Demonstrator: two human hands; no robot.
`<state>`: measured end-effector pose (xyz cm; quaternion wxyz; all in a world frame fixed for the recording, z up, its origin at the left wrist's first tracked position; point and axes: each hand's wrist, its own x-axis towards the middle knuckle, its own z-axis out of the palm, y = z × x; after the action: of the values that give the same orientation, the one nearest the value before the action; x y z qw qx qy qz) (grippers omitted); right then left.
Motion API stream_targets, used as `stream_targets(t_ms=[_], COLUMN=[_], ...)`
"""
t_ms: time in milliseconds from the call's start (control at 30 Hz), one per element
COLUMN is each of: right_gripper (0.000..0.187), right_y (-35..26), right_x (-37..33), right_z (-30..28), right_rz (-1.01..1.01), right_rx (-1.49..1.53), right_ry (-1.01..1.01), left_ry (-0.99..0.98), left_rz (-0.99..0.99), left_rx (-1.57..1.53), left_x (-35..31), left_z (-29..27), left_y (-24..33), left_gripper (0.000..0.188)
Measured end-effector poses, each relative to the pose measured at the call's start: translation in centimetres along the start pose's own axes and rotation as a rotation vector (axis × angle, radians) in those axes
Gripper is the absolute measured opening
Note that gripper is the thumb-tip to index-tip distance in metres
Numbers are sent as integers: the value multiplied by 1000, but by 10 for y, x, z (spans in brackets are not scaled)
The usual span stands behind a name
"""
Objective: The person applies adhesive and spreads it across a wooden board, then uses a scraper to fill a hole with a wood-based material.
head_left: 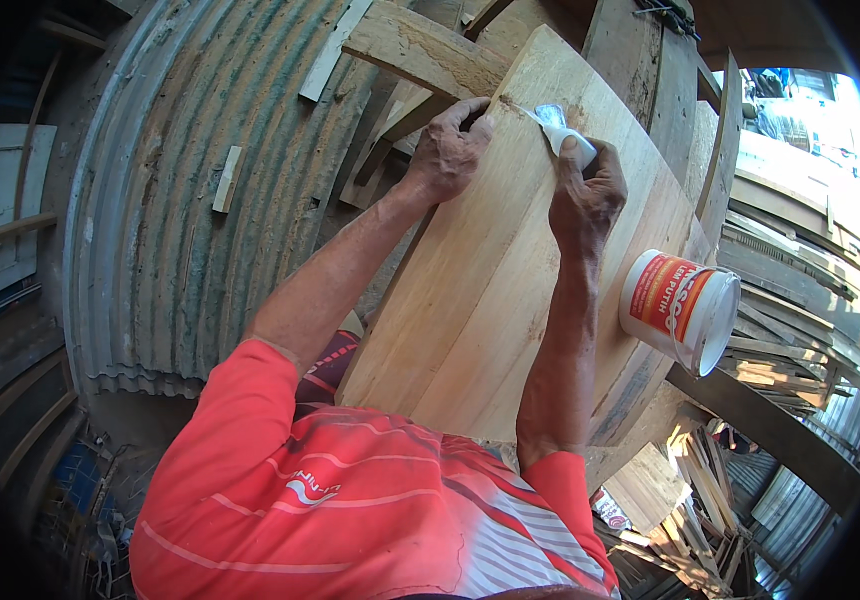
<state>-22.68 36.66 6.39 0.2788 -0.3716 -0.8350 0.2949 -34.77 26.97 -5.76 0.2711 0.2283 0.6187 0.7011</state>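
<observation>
Touches, with the left hand (450, 155), fingers curled, the left edge of a broad pale panel of joined wooden boards (450, 290), close to its top corner; cannot tell whether clamping it. Pinches, with the right hand (590, 195), between thumb and fingers, a small white spatula-like applicator (570, 140), right of the left hand and over the panel's upper part; cannot tell whether touching the wood.

Around, left to right: beyond the panel's left edge, a grey-brown corrugated sheet (150, 250), with a short pale wooden block (228, 180) on top. Running up to the panel's top left, a rough brown wooden beam (425, 53). At the panel's right edge, a white plastic bucket with a red-and-yellow label (685, 315), covering part of that edge. Farther right, stacked grey-brown planks (800, 250). In the way: the right forearm, crossing above the panel and hiding some surface.
</observation>
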Motion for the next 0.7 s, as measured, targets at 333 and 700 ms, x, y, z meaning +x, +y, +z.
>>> stream_targets(t_ms=[333,700], right_gripper=[26,24], right_y=[0,2], right_x=[0,0], right_z=[-5,-6], right_rz=[21,2], right_rx=[-46,-28], right_ry=[6,21], left_ry=[-2,-4], left_rz=[4,1], left_rx=[-11,-29], left_x=[-1,0], left_z=[1,1], left_y=[3,1], left_gripper=[49,51])
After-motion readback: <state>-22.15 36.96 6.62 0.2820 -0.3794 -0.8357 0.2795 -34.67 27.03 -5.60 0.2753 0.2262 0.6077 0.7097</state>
